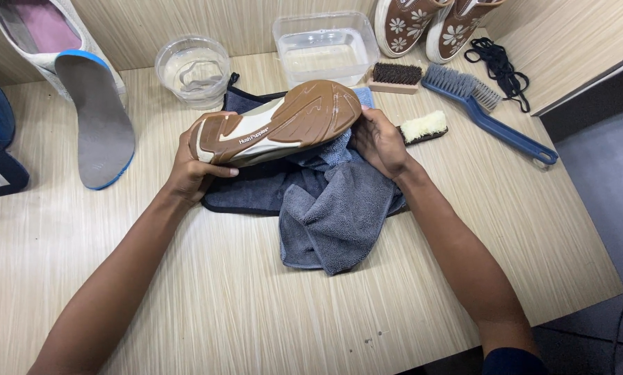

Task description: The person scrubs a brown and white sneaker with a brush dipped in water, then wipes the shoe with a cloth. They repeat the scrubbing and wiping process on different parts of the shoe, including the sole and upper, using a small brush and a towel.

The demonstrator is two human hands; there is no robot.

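A shoe point(283, 121) with a brown and cream sole is held sole-up above a dark blue cloth point(249, 191) on the table. My left hand point(190, 163) grips its heel end. My right hand point(379, 142) is at the toe end, pressing a grey-blue towel point(339, 215) against the shoe's side. The towel hangs down and bunches on the table in front of the shoe.
A grey insole point(99, 121) lies at the left beside a grey shoe point(40, 28). At the back stand a round clear bowl point(193, 69) and a rectangular clear tub point(325, 45). Three brushes, black laces point(499, 66) and floral shoes point(429, 24) sit at the right.
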